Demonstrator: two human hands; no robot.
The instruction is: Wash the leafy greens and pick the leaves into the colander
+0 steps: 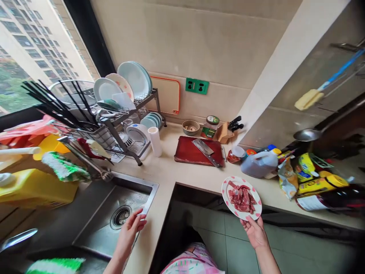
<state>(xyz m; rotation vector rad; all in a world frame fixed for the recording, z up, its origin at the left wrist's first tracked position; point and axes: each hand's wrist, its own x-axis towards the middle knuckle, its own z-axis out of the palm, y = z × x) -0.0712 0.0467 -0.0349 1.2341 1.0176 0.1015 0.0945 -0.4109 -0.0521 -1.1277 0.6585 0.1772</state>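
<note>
My right hand [255, 233] grips the near rim of a white plate with pink spots [228, 203], thumb on top. Strips of raw red meat [242, 198] lie piled on that plate, which is held out past the front edge of the counter. Over the right rim of the metal sink [102, 201] hovers my left hand [132, 224], empty, its fingers loosely apart. A cleaver [207, 152] rests slantwise on a dark red cutting board [185, 150], beyond both hands.
Left of the board stands a dish rack [119, 131] with plates and chopsticks, beside a white paper roll [154, 140]. A bowl [191, 128], a jar [210, 127] and a knife block [225, 132] line the wall. Bottles and packets, including a jug [259, 163], crowd the right counter.
</note>
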